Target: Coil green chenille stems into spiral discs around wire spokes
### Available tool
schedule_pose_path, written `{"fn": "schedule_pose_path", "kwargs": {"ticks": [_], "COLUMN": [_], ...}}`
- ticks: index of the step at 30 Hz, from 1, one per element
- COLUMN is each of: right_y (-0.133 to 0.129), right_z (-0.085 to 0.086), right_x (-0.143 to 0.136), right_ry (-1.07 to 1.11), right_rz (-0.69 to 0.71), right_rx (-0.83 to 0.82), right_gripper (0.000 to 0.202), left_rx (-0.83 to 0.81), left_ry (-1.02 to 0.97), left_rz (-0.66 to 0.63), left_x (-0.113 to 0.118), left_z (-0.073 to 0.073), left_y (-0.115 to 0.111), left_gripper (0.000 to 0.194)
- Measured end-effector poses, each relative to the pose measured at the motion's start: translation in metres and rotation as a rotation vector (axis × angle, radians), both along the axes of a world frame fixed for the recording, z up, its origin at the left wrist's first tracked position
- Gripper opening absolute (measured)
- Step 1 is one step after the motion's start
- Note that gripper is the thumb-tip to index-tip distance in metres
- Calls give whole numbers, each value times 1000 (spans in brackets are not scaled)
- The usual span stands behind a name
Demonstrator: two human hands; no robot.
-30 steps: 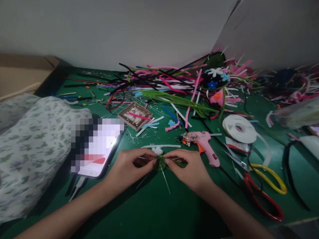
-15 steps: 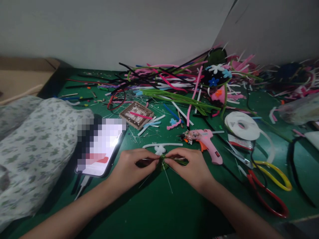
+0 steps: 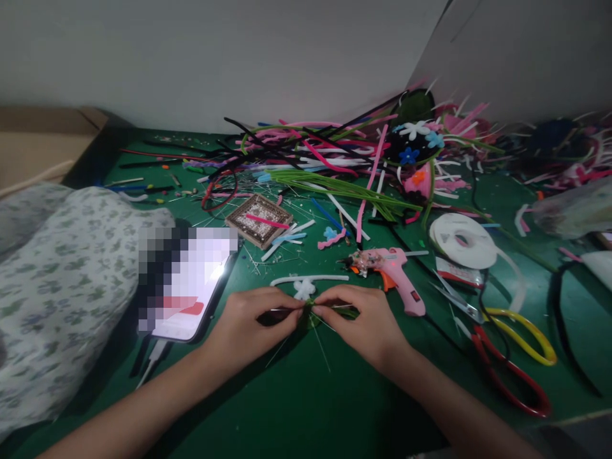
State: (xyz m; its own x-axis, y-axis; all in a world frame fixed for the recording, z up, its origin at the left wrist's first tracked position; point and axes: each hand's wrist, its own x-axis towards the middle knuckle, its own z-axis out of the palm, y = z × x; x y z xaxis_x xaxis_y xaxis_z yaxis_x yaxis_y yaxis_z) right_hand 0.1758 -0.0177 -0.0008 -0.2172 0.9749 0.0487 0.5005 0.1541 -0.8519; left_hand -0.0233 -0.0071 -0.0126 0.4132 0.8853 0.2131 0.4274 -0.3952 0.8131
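Hands (image 3: 258, 317) (image 3: 366, 319) barely shifted, pinched on green piece (image 3: 309, 304)

Pistol-shaped pink plastic glue gun (image 3: 406, 282), with orange trigger (image 3: 390, 279) and red switch (image 3: 415, 296). Left of the gun: a fuzzy white flower (image 3: 305, 289) and a small fuzzy green piece (image 3: 310, 304); farther left, soft white cloth (image 3: 81, 280) patterned with green leafy sprigs. Right of the gun: round white ribbon spool (image 3: 444, 239) and metal scissors (image 3: 473, 313) with 1 yellow and 1 red handle loop. Beyond the gun: slender bright-green fuzzy stems (image 3: 329, 188) and a rounded black piece (image 3: 393, 145) bearing 1 white flower (image 3: 415, 131), 1 light-blue flower (image 3: 434, 139) and 1 deep-blue flower (image 3: 408, 155).
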Motion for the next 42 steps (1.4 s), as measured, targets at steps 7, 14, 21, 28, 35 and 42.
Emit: {"fn": "schedule_pose_path", "kwargs": {"ticks": [7,14,21,28,35,42], "right_y": [-1,0,-1,-1,-1,0], "right_z": [-1,0,1,0,1,2], "right_x": [1,-1,0,0,0,0], "right_ry": [-10,-3,-37,-43,-39,-44], "right_rz": [0,3,15,21,25,24], "right_rx": [19,4,-7,-4,-12,-17], "right_gripper": [9,10,10,11,11,13], "left_rx": [10,32,36,35,27,16], "left_ry": [21,27,26,27,25,40], "left_rz": [1,-7,-15,-26,-27,-18], "left_x": [0,-1,0,-1,0,0], "left_z": [0,0,0,-1,-1,0], "left_y": [0,0,0,-1,0,-1], "left_gripper": [11,11,11,12,12,12]}}
